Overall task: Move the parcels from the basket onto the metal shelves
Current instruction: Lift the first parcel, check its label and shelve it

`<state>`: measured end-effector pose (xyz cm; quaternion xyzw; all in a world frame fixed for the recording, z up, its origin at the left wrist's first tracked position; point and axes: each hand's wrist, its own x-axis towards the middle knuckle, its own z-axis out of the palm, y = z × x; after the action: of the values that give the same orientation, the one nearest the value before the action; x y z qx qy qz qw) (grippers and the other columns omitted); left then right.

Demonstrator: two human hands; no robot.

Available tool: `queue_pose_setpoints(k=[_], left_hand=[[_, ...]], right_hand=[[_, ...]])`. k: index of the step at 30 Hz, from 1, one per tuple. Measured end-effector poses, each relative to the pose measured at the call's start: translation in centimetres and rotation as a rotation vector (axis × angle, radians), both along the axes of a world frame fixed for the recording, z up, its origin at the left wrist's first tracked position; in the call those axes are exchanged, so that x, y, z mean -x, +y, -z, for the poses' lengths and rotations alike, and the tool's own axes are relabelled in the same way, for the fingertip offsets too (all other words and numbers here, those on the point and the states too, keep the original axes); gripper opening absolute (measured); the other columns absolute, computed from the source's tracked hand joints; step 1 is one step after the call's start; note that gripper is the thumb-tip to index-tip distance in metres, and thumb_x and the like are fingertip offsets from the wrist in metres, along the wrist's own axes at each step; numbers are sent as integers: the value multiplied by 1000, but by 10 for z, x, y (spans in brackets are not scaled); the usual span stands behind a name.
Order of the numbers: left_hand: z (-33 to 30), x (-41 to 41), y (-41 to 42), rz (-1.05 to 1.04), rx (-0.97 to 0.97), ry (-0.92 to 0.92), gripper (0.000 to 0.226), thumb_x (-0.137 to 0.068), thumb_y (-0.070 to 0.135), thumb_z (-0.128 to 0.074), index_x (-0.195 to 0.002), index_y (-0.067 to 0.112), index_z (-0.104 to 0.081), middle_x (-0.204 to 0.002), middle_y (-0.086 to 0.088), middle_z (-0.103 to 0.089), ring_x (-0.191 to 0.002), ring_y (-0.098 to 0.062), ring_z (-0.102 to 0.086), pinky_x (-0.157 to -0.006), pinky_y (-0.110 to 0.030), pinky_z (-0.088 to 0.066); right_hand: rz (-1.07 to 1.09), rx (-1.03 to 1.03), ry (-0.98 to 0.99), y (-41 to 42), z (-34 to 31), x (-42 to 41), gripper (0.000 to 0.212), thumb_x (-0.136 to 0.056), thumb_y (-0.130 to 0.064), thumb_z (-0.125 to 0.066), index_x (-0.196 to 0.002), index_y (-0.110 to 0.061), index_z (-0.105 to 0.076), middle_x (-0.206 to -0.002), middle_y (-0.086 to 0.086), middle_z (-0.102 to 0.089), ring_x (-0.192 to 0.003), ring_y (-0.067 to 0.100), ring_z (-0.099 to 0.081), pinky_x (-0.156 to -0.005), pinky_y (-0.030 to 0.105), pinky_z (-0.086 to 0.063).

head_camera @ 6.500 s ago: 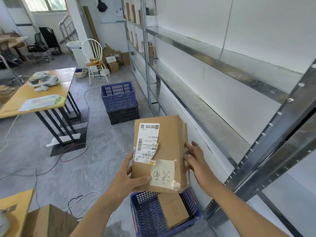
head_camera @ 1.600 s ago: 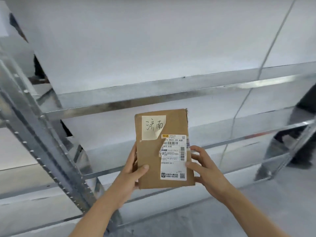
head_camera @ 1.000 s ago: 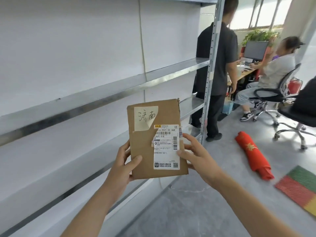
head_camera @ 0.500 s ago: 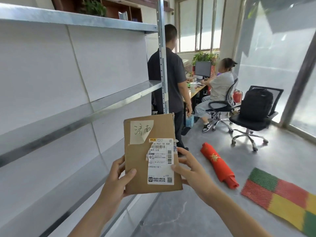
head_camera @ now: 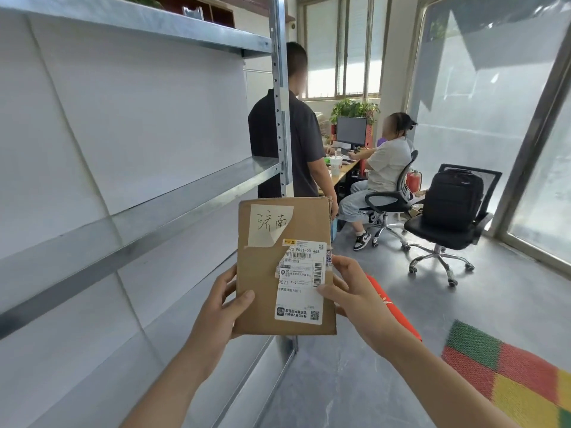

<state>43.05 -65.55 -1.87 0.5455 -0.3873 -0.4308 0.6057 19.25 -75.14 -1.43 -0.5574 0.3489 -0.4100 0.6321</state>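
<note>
I hold a flat brown cardboard parcel (head_camera: 262, 273) upright in front of me, with a white shipping label and a handwritten note taped on its face. My left hand (head_camera: 221, 307) grips its lower left edge, thumb on the front. My right hand (head_camera: 352, 291) grips its right edge over the label. The metal shelves (head_camera: 173, 208) run along my left, with bare galvanised boards and a white backing; the parcel is to the right of their front edge, near the end upright (head_camera: 282, 118). The basket is out of view.
A person in a dark shirt (head_camera: 290, 140) stands just past the shelf's end. Another person sits at a desk on an office chair (head_camera: 392, 199). A second chair with a black backpack (head_camera: 454, 199), a red roll (head_camera: 398, 313) and a coloured mat (head_camera: 506, 372) lie on the floor to the right.
My view has swung right along the shelves, from the basket to the shelf's far end. The parcel, turned upright early on, stays in both hands; people and chairs have come into sight.
</note>
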Motion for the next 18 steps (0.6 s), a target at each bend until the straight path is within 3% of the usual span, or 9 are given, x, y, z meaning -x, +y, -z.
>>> queue_pose_setpoints(k=[2, 6, 14, 18], left_hand=[[0, -4, -22, 9, 2, 18, 61, -72, 43, -79, -128, 57, -61, -125, 18, -71, -104, -7, -75, -76, -45, -67], [2, -6, -64, 6, 5, 20, 63, -69, 43, -83, -127, 58, -64, -119, 22, -73, -105, -7, -75, -84, -53, -65], [16, 18, -157, -125, -8, 34, 65, -70, 40, -82, -132, 52, -64, -122, 17, -73, -108, -13, -75, -86, -53, -65], [17, 39, -206, -202, -14, 46, 56, -73, 40, -80, -124, 57, -66, -119, 23, -73, -104, -8, -75, -78, -44, -66]], right_hand=[[21, 11, -6, -24, 0, -3, 38, -100, 0, -66, -126, -26, -56, -120, -17, -79, -128, 13, -67, -85, 33, -62], [16, 39, 35, -77, 1, -3, 31, -101, -3, -64, -119, -27, -58, -109, -26, -79, -114, 7, -73, -85, 37, -58], [-94, 57, 29, -197, 5, 9, 41, -102, -5, -64, -128, -36, -62, -121, -21, -74, -107, 10, -76, -68, 24, -60], [-178, 77, 67, -263, 2, 20, 43, -103, -8, -64, -130, -42, -61, -114, -26, -75, -109, 9, -75, -82, 38, -64]])
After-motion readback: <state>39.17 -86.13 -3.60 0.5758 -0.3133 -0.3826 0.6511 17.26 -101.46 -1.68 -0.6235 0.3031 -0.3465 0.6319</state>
